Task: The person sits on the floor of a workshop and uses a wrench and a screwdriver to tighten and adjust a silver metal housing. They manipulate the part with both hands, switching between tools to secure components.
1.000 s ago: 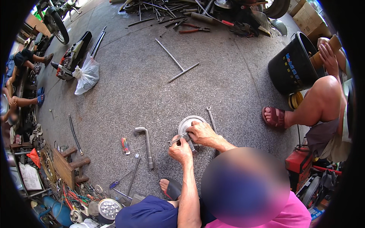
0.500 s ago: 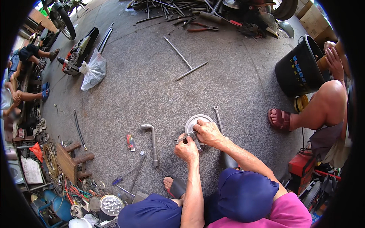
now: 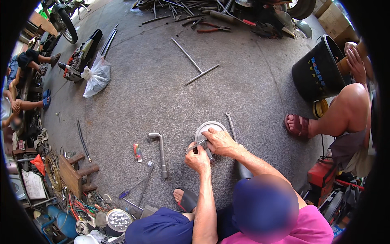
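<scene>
In front of me is a round grey metal part (image 3: 209, 126) with a flat disc and a narrower stem that points toward me. My left hand (image 3: 198, 160) is closed on a small open-ended wrench (image 3: 189, 149), its jaw sticking out to the left beside the stem. My right hand (image 3: 221, 142) grips the metal part from the right, fingers bent over the disc's near side. Fingers of both hands almost meet there, hiding where the wrench touches the part. Just right of the disc lies a combination wrench (image 3: 231, 125) on the ground.
An L-shaped socket wrench (image 3: 163, 156) and a small colourful packet (image 3: 137, 152) lie to the left. Farther out is a T-handle wrench (image 3: 199, 72). A black bucket (image 3: 310, 77) and a seated person's sandalled foot (image 3: 298, 126) are at right. A wooden stool (image 3: 73, 175) lies left.
The whole view has shifted slightly. My hands stay at the metal part, and the wrench in my left hand sits at a slightly different angle.
</scene>
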Action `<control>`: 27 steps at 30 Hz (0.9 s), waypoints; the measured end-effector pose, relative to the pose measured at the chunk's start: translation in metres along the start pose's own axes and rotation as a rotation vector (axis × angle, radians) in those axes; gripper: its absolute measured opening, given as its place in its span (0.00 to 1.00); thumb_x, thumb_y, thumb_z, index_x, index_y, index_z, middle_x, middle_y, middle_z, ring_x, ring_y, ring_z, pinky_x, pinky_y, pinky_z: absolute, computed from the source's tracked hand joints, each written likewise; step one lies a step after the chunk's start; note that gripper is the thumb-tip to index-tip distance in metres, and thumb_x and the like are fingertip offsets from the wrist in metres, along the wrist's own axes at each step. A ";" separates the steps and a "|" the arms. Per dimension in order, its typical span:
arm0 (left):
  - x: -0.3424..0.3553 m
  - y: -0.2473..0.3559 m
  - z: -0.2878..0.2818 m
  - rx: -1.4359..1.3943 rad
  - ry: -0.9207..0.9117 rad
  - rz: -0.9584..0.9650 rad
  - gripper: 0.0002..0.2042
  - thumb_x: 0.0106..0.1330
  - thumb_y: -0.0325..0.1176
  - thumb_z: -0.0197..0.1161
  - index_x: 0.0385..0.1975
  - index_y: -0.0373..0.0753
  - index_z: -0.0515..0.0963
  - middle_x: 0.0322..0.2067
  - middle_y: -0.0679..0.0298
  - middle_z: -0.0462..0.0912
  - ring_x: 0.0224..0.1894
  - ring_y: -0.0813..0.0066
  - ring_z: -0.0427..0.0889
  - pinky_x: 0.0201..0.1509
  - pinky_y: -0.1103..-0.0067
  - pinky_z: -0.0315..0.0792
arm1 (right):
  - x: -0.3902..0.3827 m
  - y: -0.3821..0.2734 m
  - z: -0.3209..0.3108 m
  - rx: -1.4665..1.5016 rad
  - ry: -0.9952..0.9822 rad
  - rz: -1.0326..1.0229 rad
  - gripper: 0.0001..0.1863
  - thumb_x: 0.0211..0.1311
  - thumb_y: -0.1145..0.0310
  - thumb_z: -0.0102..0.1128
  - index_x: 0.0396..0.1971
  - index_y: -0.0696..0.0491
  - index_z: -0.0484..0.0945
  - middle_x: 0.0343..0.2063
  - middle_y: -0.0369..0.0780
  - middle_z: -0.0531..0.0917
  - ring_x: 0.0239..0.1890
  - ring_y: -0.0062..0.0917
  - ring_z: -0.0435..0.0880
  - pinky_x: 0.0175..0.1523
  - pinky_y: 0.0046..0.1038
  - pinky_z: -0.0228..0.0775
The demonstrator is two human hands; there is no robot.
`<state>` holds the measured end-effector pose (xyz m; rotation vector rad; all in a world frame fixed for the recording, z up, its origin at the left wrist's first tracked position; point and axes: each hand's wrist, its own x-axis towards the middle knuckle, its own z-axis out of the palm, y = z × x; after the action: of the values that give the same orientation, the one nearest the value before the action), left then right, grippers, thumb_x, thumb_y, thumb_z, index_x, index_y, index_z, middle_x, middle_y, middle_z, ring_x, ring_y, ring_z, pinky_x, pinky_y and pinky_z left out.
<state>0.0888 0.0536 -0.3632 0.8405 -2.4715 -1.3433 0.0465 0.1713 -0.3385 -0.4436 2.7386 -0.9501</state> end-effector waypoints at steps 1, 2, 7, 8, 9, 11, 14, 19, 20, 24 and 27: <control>0.000 0.000 0.000 -0.005 -0.002 0.002 0.09 0.52 0.21 0.62 0.32 0.31 0.84 0.25 0.53 0.86 0.28 0.66 0.87 0.35 0.73 0.78 | 0.000 0.002 0.001 -0.024 -0.043 -0.004 0.09 0.54 0.71 0.57 0.34 0.58 0.78 0.33 0.49 0.78 0.35 0.45 0.82 0.40 0.43 0.75; 0.000 -0.001 0.001 -0.006 -0.001 0.008 0.09 0.52 0.21 0.62 0.32 0.31 0.84 0.25 0.53 0.86 0.27 0.66 0.87 0.35 0.73 0.78 | 0.001 0.004 0.001 -0.051 -0.082 -0.007 0.09 0.54 0.70 0.57 0.35 0.58 0.79 0.33 0.48 0.78 0.35 0.45 0.82 0.39 0.43 0.74; 0.000 -0.002 0.000 -0.020 0.008 0.019 0.08 0.51 0.20 0.62 0.32 0.30 0.84 0.24 0.54 0.86 0.27 0.66 0.87 0.34 0.73 0.78 | -0.003 0.000 -0.006 -0.040 -0.085 -0.015 0.08 0.57 0.69 0.58 0.33 0.56 0.81 0.31 0.47 0.78 0.34 0.44 0.82 0.38 0.42 0.74; 0.000 -0.002 0.000 -0.015 0.002 0.014 0.09 0.51 0.21 0.62 0.32 0.31 0.84 0.24 0.53 0.86 0.27 0.64 0.87 0.34 0.72 0.78 | -0.004 -0.002 -0.008 -0.022 -0.074 -0.007 0.08 0.57 0.69 0.58 0.33 0.56 0.81 0.31 0.46 0.78 0.34 0.43 0.82 0.38 0.42 0.74; 0.001 -0.002 -0.001 -0.009 -0.003 0.009 0.09 0.51 0.22 0.62 0.32 0.31 0.84 0.24 0.52 0.86 0.27 0.62 0.87 0.34 0.71 0.78 | -0.004 -0.004 -0.011 -0.004 -0.064 0.001 0.09 0.57 0.68 0.58 0.33 0.56 0.82 0.31 0.46 0.79 0.34 0.43 0.82 0.38 0.42 0.74; 0.000 -0.002 -0.001 -0.008 -0.006 0.009 0.09 0.51 0.22 0.62 0.33 0.31 0.84 0.25 0.51 0.86 0.28 0.60 0.87 0.34 0.69 0.78 | -0.004 -0.003 -0.011 -0.006 -0.046 0.029 0.09 0.57 0.68 0.58 0.35 0.56 0.82 0.32 0.46 0.79 0.34 0.43 0.82 0.39 0.42 0.74; -0.001 0.001 0.001 -0.022 -0.004 0.020 0.09 0.51 0.22 0.62 0.33 0.31 0.84 0.24 0.51 0.86 0.28 0.61 0.87 0.33 0.70 0.78 | -0.001 0.002 -0.005 -0.057 -0.073 0.066 0.11 0.58 0.67 0.58 0.37 0.55 0.83 0.32 0.45 0.80 0.35 0.42 0.83 0.40 0.41 0.74; 0.001 0.000 -0.003 -0.013 -0.020 0.018 0.09 0.52 0.22 0.62 0.33 0.32 0.84 0.24 0.51 0.86 0.27 0.61 0.87 0.33 0.70 0.78 | -0.004 -0.001 -0.012 -0.035 -0.148 0.058 0.13 0.59 0.66 0.57 0.41 0.54 0.83 0.32 0.44 0.82 0.36 0.41 0.84 0.41 0.40 0.75; 0.001 0.001 -0.003 -0.013 -0.019 0.023 0.09 0.52 0.22 0.62 0.33 0.32 0.84 0.24 0.52 0.86 0.27 0.61 0.87 0.33 0.70 0.78 | -0.006 0.000 -0.013 -0.022 -0.120 0.057 0.14 0.59 0.66 0.57 0.42 0.54 0.83 0.31 0.44 0.82 0.36 0.41 0.84 0.41 0.40 0.75; 0.000 0.004 -0.002 0.000 -0.014 0.022 0.09 0.52 0.22 0.62 0.33 0.31 0.84 0.24 0.52 0.86 0.27 0.61 0.87 0.33 0.70 0.78 | -0.004 0.002 -0.008 0.057 -0.019 0.095 0.11 0.57 0.66 0.57 0.36 0.54 0.84 0.27 0.47 0.83 0.32 0.43 0.84 0.38 0.41 0.75; 0.000 0.002 -0.002 -0.011 -0.013 0.010 0.09 0.52 0.22 0.62 0.33 0.31 0.84 0.24 0.52 0.86 0.27 0.61 0.87 0.33 0.70 0.78 | -0.005 0.007 -0.003 0.053 -0.012 0.055 0.11 0.58 0.66 0.56 0.35 0.54 0.83 0.25 0.48 0.83 0.31 0.44 0.84 0.37 0.42 0.75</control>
<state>0.0889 0.0536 -0.3604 0.8190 -2.4726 -1.3613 0.0486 0.1796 -0.3402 -0.3622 2.6930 -1.0000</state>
